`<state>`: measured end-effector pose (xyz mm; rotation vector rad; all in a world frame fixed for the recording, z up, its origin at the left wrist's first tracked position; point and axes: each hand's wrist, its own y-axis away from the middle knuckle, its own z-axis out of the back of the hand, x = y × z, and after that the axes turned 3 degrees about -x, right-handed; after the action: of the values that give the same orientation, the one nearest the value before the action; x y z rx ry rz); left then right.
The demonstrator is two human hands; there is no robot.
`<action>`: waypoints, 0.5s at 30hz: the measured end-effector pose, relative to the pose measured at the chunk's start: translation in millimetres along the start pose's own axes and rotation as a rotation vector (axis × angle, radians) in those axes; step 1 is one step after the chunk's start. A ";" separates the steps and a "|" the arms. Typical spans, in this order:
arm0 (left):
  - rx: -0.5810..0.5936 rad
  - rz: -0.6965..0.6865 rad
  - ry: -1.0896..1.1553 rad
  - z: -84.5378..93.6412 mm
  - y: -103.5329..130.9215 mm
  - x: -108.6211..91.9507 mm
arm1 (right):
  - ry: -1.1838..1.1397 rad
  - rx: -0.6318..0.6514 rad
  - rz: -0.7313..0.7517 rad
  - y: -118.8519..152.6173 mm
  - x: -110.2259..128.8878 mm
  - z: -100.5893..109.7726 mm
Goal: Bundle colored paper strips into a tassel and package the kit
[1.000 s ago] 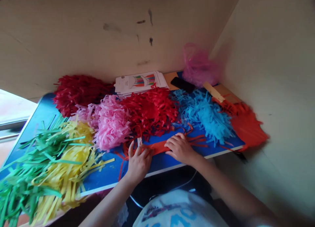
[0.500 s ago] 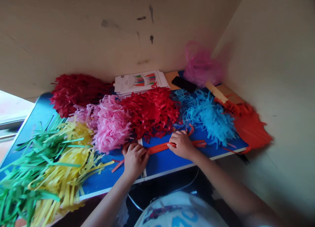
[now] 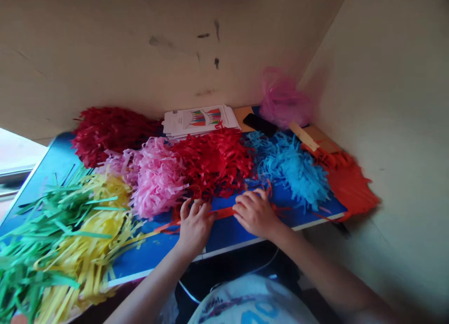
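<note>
A narrow orange paper strip (image 3: 223, 213) with fringed ends lies across the near part of the blue table, running between my hands. My left hand (image 3: 195, 224) is closed on its left part, knuckles up and fingers bent. My right hand (image 3: 255, 214) has its fingers curled over the strip's right part, thumb side toward the left hand. Loose orange fringe sticks out beyond both hands. Just behind them lies a heap of red fringed paper (image 3: 215, 162). The fingertips are partly hidden under both hands.
Across the blue table (image 3: 154, 249) lie fringed paper heaps: dark red (image 3: 110, 132), pink (image 3: 157, 176), yellow (image 3: 101, 225), green (image 3: 52, 221), blue (image 3: 293, 167) and orange (image 3: 354, 186). At the back are printed white packets (image 3: 199, 118), a black phone (image 3: 260, 124) and a pink plastic bag (image 3: 284, 99).
My right hand has shifted slightly left, closer to the left hand, and its fingers now lie over the strip. Less of the orange strip shows between the hands. The view has tilted slightly.
</note>
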<state>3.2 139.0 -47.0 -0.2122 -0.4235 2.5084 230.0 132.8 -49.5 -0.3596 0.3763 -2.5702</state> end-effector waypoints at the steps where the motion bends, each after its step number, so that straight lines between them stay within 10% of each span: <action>1: -0.015 -0.038 0.005 -0.6 1.5 -1.0 | 0.021 0.010 0.070 1.0 1.0 0.6; 15: -0.087 -0.048 0.072 -9.2 -6.3 -9.0 | 0.070 0.057 0.095 -13.6 8.9 3.4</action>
<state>16.0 141.1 -52.9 -0.3221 -0.5023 2.4298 217.6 138.7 -40.2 -0.2257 0.3360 -2.4996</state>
